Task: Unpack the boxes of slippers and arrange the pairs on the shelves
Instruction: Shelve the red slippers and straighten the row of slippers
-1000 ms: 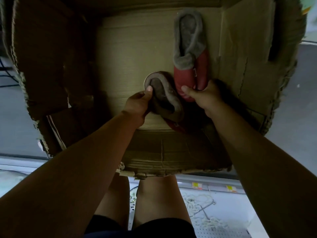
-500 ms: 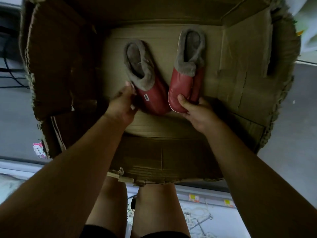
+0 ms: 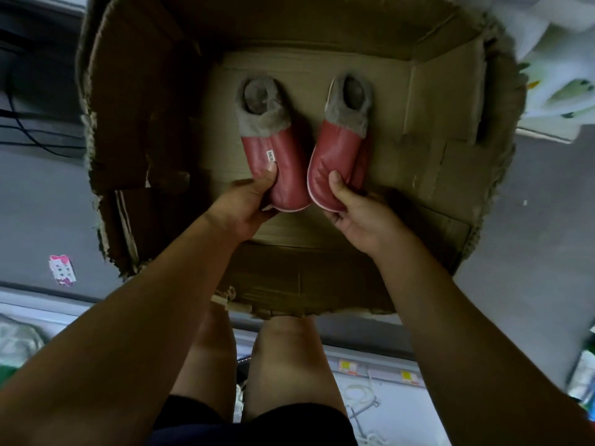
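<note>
Two red slippers with grey fleece collars are held side by side above the floor of a large open cardboard box (image 3: 444, 101). My left hand (image 3: 248, 204) grips the toe of the left slipper (image 3: 277, 156), thumb on top near its white label. The toe of the right slipper (image 3: 341, 152) sits in my right hand (image 3: 357, 214), thumb pressed on its upper. Both slippers point toes toward me, heels away. The toes nearly touch each other.
The box's torn flaps spread out on all sides over a grey floor. A pink sticker (image 3: 61, 270) lies on the floor at the left. Dark cables (image 3: 32, 130) run at the far left. White packaged goods (image 3: 560, 78) sit at the upper right. My knees are below the box.
Both slippers have come up off the box floor and toward me. The left one, tilted before, now lies parallel to the right one, and my thumbs are on their toes.
</note>
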Demonstrator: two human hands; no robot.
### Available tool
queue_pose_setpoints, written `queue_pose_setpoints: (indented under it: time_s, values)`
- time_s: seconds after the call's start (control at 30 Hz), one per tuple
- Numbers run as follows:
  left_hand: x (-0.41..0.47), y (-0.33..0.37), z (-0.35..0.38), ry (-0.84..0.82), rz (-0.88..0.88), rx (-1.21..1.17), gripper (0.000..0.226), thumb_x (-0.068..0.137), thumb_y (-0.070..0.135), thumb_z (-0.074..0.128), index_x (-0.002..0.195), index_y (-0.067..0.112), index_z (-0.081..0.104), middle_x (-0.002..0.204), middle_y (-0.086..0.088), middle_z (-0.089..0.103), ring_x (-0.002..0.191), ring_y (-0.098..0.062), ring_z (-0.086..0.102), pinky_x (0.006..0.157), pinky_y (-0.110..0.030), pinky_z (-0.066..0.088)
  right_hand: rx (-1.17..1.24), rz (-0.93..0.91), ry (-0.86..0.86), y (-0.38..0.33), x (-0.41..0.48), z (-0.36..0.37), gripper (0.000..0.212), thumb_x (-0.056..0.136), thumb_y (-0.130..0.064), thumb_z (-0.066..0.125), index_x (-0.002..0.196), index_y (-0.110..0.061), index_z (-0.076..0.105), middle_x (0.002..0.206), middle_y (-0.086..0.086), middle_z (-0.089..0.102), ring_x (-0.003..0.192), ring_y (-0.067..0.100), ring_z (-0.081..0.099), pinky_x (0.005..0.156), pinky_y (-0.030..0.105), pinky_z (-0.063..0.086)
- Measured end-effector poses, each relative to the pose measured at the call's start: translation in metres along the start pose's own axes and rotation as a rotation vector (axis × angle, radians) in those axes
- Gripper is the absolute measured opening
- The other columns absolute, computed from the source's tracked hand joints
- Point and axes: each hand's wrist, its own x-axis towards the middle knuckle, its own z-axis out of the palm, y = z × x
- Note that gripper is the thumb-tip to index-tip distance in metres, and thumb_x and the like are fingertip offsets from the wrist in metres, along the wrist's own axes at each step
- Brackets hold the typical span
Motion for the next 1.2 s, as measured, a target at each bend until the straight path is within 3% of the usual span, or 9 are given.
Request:
queue_pose_setpoints:
  time_s: [0.17, 0.33, 0.43, 0.53, 0.63, 0.77, 0.97, 1.2]
  values:
    - [-0.073, 0.019, -0.014, -0.048, 0.012, -0.035, 0.041, 0.098, 0.024, 0.063, 0.132, 0.003, 0.058, 0.121, -0.014, 0.072, 0.11, -0.028, 0.071, 0.09, -0.05, 0.058, 0.032, 0.023, 0.029, 0.0, -0.071, 0.026, 0.044, 0.081, -0.034, 0.079, 0.121, -0.02, 0.066, 0.117, -0.004, 0.073, 0.098, 0.011, 0.068, 0.065, 0.022, 0.051]
    - [-0.174, 0.034, -0.041, -0.009, 0.096, -0.006, 0.042, 0.091, 0.023, 0.069, 0.127, 0.004, 0.059, 0.124, -0.015, 0.07, 0.112, -0.028, 0.07, 0.094, -0.048, 0.057, -0.152, -0.11, -0.046, 0.004, -0.154, 0.05, 0.023, 0.09, -0.03, 0.071, 0.111, -0.02, 0.067, 0.102, -0.006, 0.075, 0.089, 0.008, 0.07, 0.068, 0.024, 0.051]
    - [-0.233, 0.04, -0.064, 0.015, 0.171, -0.02, 0.055, 0.077, 0.028, 0.075, 0.125, 0.005, 0.061, 0.119, -0.014, 0.073, 0.107, -0.028, 0.072, 0.095, -0.047, 0.057, -0.288, -0.204, -0.145, 0.005, -0.198, 0.065, 0.036, 0.082, -0.038, 0.073, 0.113, -0.021, 0.067, 0.101, -0.006, 0.078, 0.096, 0.011, 0.074, 0.081, 0.03, 0.055]
    - [-0.282, 0.046, -0.093, 0.014, 0.247, -0.105, 0.053, 0.08, 0.025, 0.073, 0.127, 0.005, 0.058, 0.12, -0.016, 0.072, 0.11, -0.029, 0.071, 0.094, -0.047, 0.058, -0.391, -0.258, -0.233, 0.011, -0.238, 0.087, 0.054, 0.075, -0.046, 0.077, 0.12, -0.018, 0.064, 0.112, 0.001, 0.076, 0.106, 0.019, 0.072, 0.093, 0.04, 0.054]
    - [-0.32, 0.056, -0.126, -0.049, 0.317, -0.179, 0.044, 0.091, 0.018, 0.065, 0.131, 0.002, 0.054, 0.124, -0.019, 0.07, 0.113, -0.03, 0.07, 0.089, -0.042, 0.061, -0.431, -0.304, -0.254, 0.02, -0.273, 0.122, 0.067, 0.064, -0.053, 0.081, 0.118, -0.016, 0.064, 0.111, 0.003, 0.076, 0.105, 0.02, 0.072, 0.089, 0.037, 0.054]
    - [-0.362, 0.064, -0.191, -0.105, 0.39, -0.211, 0.053, 0.091, 0.02, 0.066, 0.138, 0.001, 0.051, 0.127, -0.019, 0.068, 0.108, -0.027, 0.071, 0.088, -0.037, 0.06, -0.465, -0.388, -0.329, 0.043, -0.312, 0.182, 0.052, 0.079, -0.04, 0.071, 0.123, -0.015, 0.062, 0.115, 0.004, 0.075, 0.108, 0.018, 0.071, 0.098, 0.039, 0.053]
    - [-0.426, 0.07, -0.315, -0.165, 0.492, -0.229, 0.049, 0.092, 0.017, 0.062, 0.139, 0.005, 0.052, 0.127, -0.015, 0.069, 0.103, -0.024, 0.072, 0.09, -0.038, 0.06, -0.514, -0.496, -0.39, 0.095, -0.361, 0.287, 0.063, 0.074, -0.045, 0.078, 0.123, -0.008, 0.062, 0.115, 0.01, 0.074, 0.11, 0.023, 0.07, 0.103, 0.044, 0.05]
    - [-0.471, 0.083, -0.459, -0.058, 0.618, -0.274, 0.057, 0.092, 0.027, 0.074, 0.14, 0.006, 0.051, 0.127, -0.015, 0.069, 0.098, -0.022, 0.073, 0.08, -0.034, 0.059, -0.596, -0.62, -0.528, 0.181, -0.387, 0.43, 0.06, 0.078, -0.037, 0.074, 0.132, -0.016, 0.057, 0.117, 0.001, 0.074, 0.111, 0.015, 0.069, 0.094, 0.026, 0.054]
